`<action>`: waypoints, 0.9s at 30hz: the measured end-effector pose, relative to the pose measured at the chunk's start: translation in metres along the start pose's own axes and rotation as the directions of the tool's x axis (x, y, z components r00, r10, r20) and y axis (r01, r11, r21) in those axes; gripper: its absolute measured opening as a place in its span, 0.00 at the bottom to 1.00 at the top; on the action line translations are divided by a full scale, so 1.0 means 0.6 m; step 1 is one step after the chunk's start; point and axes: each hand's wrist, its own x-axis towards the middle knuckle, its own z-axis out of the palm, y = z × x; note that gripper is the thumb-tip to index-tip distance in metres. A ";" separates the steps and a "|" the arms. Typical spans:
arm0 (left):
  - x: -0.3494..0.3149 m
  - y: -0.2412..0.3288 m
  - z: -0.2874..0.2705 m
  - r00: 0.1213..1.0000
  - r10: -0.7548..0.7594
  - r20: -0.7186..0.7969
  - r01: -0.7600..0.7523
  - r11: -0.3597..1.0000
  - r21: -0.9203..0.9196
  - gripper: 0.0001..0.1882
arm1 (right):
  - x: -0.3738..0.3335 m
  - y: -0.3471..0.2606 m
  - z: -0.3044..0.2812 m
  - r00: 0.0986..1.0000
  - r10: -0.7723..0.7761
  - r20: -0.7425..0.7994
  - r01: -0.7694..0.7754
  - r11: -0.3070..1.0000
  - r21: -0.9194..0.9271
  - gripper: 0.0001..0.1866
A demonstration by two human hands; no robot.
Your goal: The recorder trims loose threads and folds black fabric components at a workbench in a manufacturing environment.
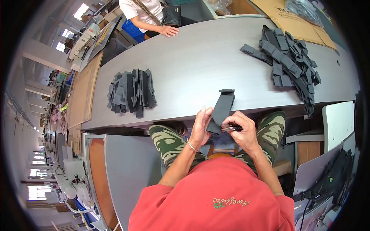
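A dark grey fabric strip (pixel 223 107) with a folded far end extends over the front edge of the table. My left hand (pixel 200 130) is closed on its near end, fingers along the left side. In my closed right hand (pixel 245 133) is a small pair of black-handled thread snips (pixel 234 127). Their metal blades point left and lie at the strip's near end; whether they touch the fabric I cannot tell. Left of my hands, a neat bundle of similar grey strips (pixel 132 91) lies on the table. A looser, tangled heap of strips (pixel 287 61) lies at the far right.
The long grey table (pixel 185 63) curves across in front of me. Across it, another person's hand (pixel 169 31) rests on the far edge. Flattened cardboard (pixel 296 21) lies at the back right. A grey cabinet (pixel 131 165) stands at my left, and sewing machines line the far left.
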 end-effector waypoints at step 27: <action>0.009 0.016 -0.014 0.988 0.111 0.112 -0.135 0.963 0.235 0.12 | 0.032 0.015 -0.022 0.979 -0.156 -0.130 0.093 0.914 -0.394 0.09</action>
